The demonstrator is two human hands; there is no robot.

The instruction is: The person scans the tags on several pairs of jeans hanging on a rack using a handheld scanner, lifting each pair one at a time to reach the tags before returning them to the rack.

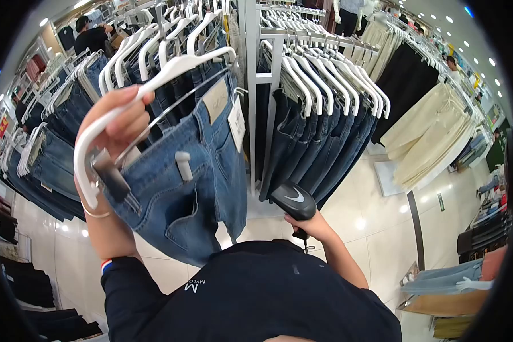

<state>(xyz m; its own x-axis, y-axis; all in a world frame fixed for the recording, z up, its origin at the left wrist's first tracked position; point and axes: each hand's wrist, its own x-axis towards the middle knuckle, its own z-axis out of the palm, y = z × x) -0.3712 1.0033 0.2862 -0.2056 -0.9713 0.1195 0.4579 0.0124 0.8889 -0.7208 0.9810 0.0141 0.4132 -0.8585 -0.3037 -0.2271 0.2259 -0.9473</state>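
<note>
item: left hand (122,122), curling its fingers round the smooth arm of a white hanger (179,67), thumb and fingers pinching it.

item: blue denim garment (154,214), hanging from the hanger below and to the inner side of the left hand; the cloth is showing faded patches, ridged seams and a curved pocket opening. its waistband is tilting upward, away from that hand. a shiny metal clip (111,172) is gripping the waistband just below the fingers.

fittings: a tan rectangular patch (216,101) and a stiff white paper tag (237,126) are lying beyond the fingertips; a rounded grey plastic tag (183,165) is protruding nearer the hand.

item: right hand (310,226), closing round the grip of a matte black scanner (293,200), some fingers hidden beneath it. the scanner's rounded head, bearing a pale curved mark, is pointing up and away from the wrist.

surroundings: dark blue jeans (319,145) are hanging in a close row beyond the right hand; cream trousers (430,131), softly draping, are hanging farther out to its right. glossy pale tiles (356,242) are reflecting lights beside the right forearm.
</note>
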